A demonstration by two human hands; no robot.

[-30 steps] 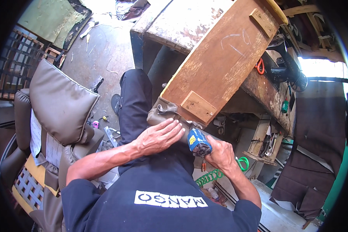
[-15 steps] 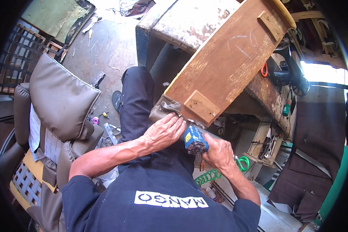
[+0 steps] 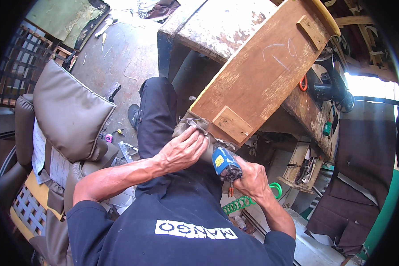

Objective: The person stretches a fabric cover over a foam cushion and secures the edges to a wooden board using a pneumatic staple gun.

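Observation:
A long wooden panel with two small wood blocks on its face leans across the workbench, its lower end near my lap. Grey-brown leatherette is folded over that lower end. My left hand pinches the folded edge of this covering between thumb and fingertips. In my right hand is a blue pneumatic staple gun, its nose close to the panel's lower edge. Whether the nose touches the covering is hidden. A green coiled air hose runs beneath my right forearm.
A worn, paint-spotted workbench stands ahead. At left sits a brown padded cushion beside a seat frame with woven webbing. Dark brown material hangs at right. A wooden tool holder is below the bench.
My left hand has shifted slightly left and up along the covering's fold. The staple gun has moved a little right and down, away from the left fingers.

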